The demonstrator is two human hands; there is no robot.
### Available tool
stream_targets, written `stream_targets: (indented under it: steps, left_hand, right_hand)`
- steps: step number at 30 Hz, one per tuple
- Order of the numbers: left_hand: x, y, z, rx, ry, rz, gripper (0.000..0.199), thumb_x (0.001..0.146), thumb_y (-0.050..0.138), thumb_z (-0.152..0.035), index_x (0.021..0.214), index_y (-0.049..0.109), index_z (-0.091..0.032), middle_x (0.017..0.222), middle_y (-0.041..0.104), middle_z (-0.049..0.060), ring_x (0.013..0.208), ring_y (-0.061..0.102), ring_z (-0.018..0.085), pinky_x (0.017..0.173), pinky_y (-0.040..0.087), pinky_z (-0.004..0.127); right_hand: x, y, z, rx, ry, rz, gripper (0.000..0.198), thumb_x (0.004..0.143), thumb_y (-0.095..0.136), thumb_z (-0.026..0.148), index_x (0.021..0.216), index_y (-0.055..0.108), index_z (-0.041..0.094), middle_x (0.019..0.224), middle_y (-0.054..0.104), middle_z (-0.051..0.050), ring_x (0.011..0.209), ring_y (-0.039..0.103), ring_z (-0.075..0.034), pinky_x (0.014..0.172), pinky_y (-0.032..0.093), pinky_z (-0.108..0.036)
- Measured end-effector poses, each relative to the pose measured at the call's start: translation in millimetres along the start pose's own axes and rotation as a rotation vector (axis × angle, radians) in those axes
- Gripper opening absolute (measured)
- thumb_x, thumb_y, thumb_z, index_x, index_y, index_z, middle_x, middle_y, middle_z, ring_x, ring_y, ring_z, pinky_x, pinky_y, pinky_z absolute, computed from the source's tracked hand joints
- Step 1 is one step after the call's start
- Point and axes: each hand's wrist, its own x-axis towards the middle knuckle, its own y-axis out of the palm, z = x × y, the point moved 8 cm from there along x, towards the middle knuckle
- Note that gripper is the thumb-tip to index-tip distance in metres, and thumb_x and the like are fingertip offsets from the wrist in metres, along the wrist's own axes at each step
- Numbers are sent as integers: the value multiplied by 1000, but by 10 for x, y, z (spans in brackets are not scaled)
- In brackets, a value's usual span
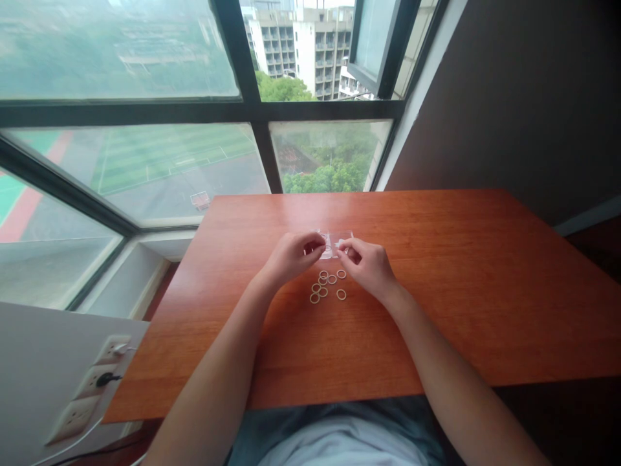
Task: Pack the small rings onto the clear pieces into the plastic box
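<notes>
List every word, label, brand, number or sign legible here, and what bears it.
None can be read.
Clear plastic container: any marking is too small to read.
Thin pale rings, reddish-brown wooden table, white wall sockets: no readable text.
Distant pale concrete building: too small to tell.

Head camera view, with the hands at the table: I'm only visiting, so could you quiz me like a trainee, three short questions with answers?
1. Which lie nearer the person's body: A) the loose pale rings, or B) the clear plastic case?
2. True or false: the left hand and right hand are both close to the case.
3. Fill in: the wall sockets appear at the picture's lower ____.

Key: 1. A; 2. true; 3. left.
</notes>
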Motion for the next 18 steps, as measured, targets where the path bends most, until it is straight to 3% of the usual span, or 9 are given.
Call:
stream_targets:
  steps: [7, 18]
  left_hand:
    - [-16, -357, 231, 85, -87, -145, 14, 86, 60, -26, 85, 69, -15, 71, 68, 2, 62, 57, 10, 56, 42, 20]
    - [-22, -345, 279, 169, -92, -154, 13, 84, 60, -25, 87, 70, -16, 69, 68, 2, 61, 59, 11, 57, 44, 22]
  right_hand:
    - [0, 39, 1, -6, -9, 36, 8, 83, 62, 26, 85, 68, 22, 59, 59, 4, 54, 53, -11, 58, 39, -22]
    - [-3, 32, 15, -12, -16, 27, 8, 83, 61, 25, 84, 68, 21, 59, 58, 4, 54, 53, -11, 58, 39, -22]
